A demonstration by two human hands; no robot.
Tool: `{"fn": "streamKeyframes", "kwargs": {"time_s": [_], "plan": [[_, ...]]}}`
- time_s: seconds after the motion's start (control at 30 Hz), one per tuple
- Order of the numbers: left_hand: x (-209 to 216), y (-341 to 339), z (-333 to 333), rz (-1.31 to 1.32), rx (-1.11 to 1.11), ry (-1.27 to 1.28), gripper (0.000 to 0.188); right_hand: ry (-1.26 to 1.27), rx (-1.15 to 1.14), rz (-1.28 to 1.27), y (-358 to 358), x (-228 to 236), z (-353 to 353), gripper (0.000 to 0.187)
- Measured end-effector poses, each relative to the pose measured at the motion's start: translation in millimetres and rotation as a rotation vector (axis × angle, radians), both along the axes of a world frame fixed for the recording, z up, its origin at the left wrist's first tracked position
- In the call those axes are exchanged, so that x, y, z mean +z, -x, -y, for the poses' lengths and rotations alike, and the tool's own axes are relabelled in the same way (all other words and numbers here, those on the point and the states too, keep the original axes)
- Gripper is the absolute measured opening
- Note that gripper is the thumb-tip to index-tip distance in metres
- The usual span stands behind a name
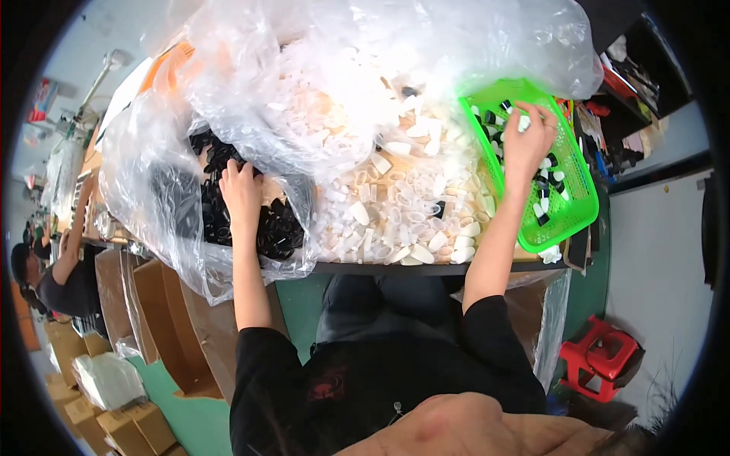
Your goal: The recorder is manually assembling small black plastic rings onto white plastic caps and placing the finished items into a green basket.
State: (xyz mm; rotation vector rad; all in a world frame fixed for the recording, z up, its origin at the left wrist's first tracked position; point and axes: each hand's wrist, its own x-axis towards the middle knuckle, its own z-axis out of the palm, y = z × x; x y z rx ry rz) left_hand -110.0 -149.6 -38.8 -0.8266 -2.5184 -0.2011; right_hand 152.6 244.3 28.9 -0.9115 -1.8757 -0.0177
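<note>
My left hand (239, 186) reaches into a clear plastic bag, its fingers curled down around a small black plastic piece among many loose black pieces (280, 232). The fingertips are partly lost among them. Over the far part of a bright green basket (566, 228) is my right hand (531, 140), thumb and fingers apart. A small white piece (524, 123) shows between them; whether they touch it I cannot tell. Several small black-and-white pieces (541, 182) lie in the basket. Between my hands, translucent ring-like pieces and white tapered pieces (420, 253) are heaped on the table.
Clear plastic sheeting (517, 38) covers the far side of the table. A red stool (604, 353) stands on the floor at the right. Cardboard boxes (144, 425) are at lower left, and another person (68, 281) works at a table on the far left.
</note>
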Motion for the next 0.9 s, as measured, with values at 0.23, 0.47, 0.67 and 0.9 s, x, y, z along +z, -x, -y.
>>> {"fn": "streamKeyframes", "kwargs": {"time_s": [0.23, 0.47, 0.67, 0.9], "plan": [[48.5, -14.9, -19.1, 0.229, -0.105, -0.404, 0.013, 0.405, 0.614, 0.242, 40.2, -30.8, 22.7, 0.015], [75.6, -54.3, -106.8, 1.033, -0.503, -1.022, 0.028, 0.420, 0.558, 0.462, 59.0, -73.8, 21.3, 0.022], [39.5, -78.8, -159.9, 1.589, -0.782, -1.315, 0.024, 1.003, 0.947, -0.466, 58.3, -17.5, 64.8, 0.020], [32.9, -89.7, -161.5, 1.424, -0.868, -1.284, 0.020, 0.365, 0.958, -0.168, 56.9, 6.5, 103.7, 0.017]]}}
